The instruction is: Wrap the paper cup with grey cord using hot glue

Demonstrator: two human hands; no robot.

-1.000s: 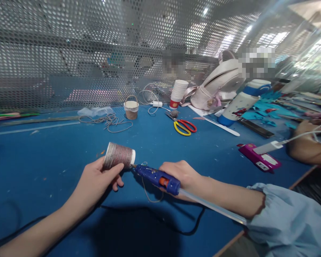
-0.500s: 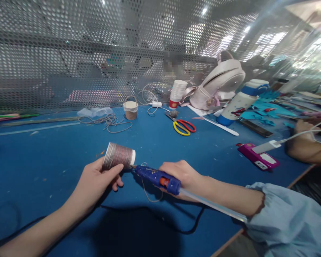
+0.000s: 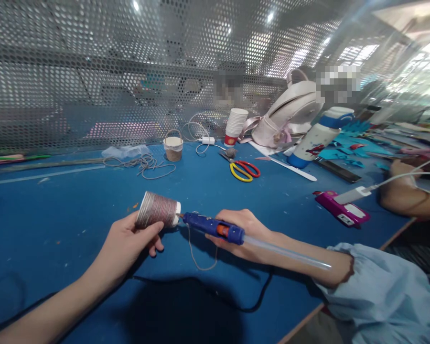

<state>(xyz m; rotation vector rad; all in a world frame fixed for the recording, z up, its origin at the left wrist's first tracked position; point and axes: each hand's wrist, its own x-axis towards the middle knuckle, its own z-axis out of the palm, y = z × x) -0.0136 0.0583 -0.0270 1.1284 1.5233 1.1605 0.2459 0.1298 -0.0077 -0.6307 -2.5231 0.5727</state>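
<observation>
A paper cup wound with reddish-grey cord lies on its side in my left hand, which closes around it with the thumb along the near side. Its white end, bare of cord, faces right. My right hand grips a blue glue gun, whose tip is at the cup's white end; whether it touches I cannot tell. A clear glue stick sticks out of the gun's rear. Some thin cord hangs in a loop below the gun's nose.
Behind stand a small basket, tangled cord, scissors, stacked paper cups, a backpack and a bottle. To the right lies a magenta device, near another person's arm. A black cable crosses the front.
The glue gun's tip has shifted up along the cup's white end, and its rear has risen, so the gun lies flatter. My left hand keeps its hold on the cup.
</observation>
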